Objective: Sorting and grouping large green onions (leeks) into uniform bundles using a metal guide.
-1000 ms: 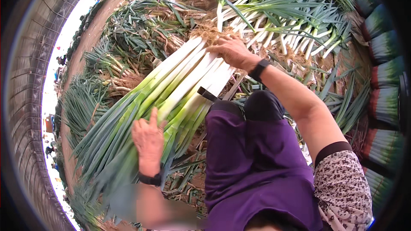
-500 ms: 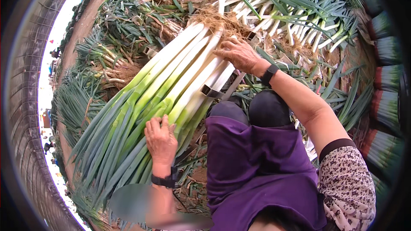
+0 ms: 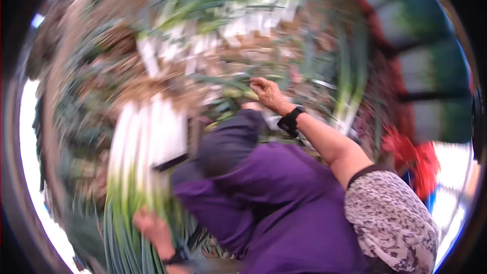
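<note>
A thick row of large green onions (image 3: 133, 147), white stems with roots at the far end, lies at my left. Low on its green leaves rests my left hand (image 3: 152, 226); motion smears its fingers. A dark flat bracket (image 3: 170, 163) sits against the stems beside my knee. My right hand (image 3: 271, 95) is off the row, beyond my knees and over scattered leaves. Its fingers are loosely bent and apart, with nothing visible in them. A few loose green onions (image 3: 347, 102) lie to the right of that hand.
More green onions (image 3: 228, 26) lie spread along the far side. Stacked bundles (image 3: 408, 73) form a wall at the right. A red stringy heap (image 3: 413, 157) sits below them. Trimmed leaves and debris (image 3: 91, 122) litter the ground. My purple-covered lap (image 3: 284, 203) fills the near middle.
My view has swung to the right, so the row now appears farther left. My right hand has left the white stems and moved out to the right. The left stays on the leaves.
</note>
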`<state>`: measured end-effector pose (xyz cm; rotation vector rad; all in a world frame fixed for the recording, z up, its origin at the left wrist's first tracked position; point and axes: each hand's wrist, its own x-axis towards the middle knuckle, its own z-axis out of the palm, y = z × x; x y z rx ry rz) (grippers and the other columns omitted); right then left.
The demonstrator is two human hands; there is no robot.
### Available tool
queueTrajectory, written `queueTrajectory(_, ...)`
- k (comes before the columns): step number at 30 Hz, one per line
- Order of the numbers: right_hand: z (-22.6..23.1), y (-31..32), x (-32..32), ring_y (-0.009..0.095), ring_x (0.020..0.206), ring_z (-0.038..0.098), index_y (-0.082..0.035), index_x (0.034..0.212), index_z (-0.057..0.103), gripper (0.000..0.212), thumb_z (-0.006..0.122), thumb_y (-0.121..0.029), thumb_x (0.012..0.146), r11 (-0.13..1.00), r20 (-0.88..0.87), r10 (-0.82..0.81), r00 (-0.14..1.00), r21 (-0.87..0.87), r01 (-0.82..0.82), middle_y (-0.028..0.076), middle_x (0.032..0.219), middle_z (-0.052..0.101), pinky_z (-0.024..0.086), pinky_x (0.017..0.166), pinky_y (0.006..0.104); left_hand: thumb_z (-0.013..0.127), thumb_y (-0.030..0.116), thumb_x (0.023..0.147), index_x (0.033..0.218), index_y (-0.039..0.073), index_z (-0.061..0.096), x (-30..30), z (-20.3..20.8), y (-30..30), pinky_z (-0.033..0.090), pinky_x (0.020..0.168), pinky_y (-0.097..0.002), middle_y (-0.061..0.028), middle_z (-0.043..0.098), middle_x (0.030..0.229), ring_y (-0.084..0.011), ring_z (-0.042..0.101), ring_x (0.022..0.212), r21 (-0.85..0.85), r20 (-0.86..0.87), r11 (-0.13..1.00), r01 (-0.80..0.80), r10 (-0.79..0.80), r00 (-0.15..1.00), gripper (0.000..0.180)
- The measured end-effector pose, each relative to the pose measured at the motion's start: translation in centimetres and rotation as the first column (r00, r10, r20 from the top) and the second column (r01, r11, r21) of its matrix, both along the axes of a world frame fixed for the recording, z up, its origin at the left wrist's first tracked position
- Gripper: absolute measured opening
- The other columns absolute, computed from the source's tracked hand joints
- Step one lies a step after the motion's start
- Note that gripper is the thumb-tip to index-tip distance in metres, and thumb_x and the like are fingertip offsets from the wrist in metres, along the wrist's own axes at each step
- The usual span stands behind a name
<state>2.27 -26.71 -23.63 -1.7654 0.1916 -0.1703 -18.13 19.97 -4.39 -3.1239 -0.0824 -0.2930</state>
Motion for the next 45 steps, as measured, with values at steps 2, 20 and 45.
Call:
queueTrajectory(2,-8.5,-10.6,-7.5,0.039,0.093,0.065,0.001,0.102,0.068,0.032,0.058,-0.023,0.084,0.9,-0.234,-0.282,0.93,-0.4,0.173,0.025,0.096,0.068,0.05,0.087,0.0428,0.054,0.01,0.091,0.111,-0.007,0.059,0.3,0.9,-0.3,0.041,0.086,-0.0482,-0.0239,0.055,0.104,-0.0414,0.052,0.1,0.102,-0.059,0.995,-0.002,0.008,0.998,0.026)
queueTrajectory(20,-11.8,-23.4,-27.6,0.018,0.064,0.062,0.004,0.098,0.066,0.05,0.08,-0.037,0.072,0.536,-0.803,-0.371,0.466,0.225,0.814,0.011,0.087,0.067,0.05,0.057,0.0344,0.065,0.015,0.09,0.099,-0.009,0.068,1.6,4.5,-6.4,0.051,0.084,-0.0425,-0.0254,0.066,0.101,-0.0355,0.064,0.093,0.044,-0.021,0.995,0.085,-0.084,0.996,0.026)
queueTrajectory(45,16.2,-13.0,-26.9,0.03,0.066,0.067,-0.002,0.11,0.057,0.034,0.07,-0.008,0.08,0.852,-0.207,0.422,0.882,-0.24,-0.464,0.017,0.077,0.065,0.052,0.061,0.0377,0.059,0.013,0.081,0.103,0.014,0.064,16.6,8.6,-30.1,0.037,0.106,-0.0461,-0.0043,0.064,0.101,-0.0243,0.056,0.114,0.37,0.319,0.465,0.805,-0.877,0.36,0.023)
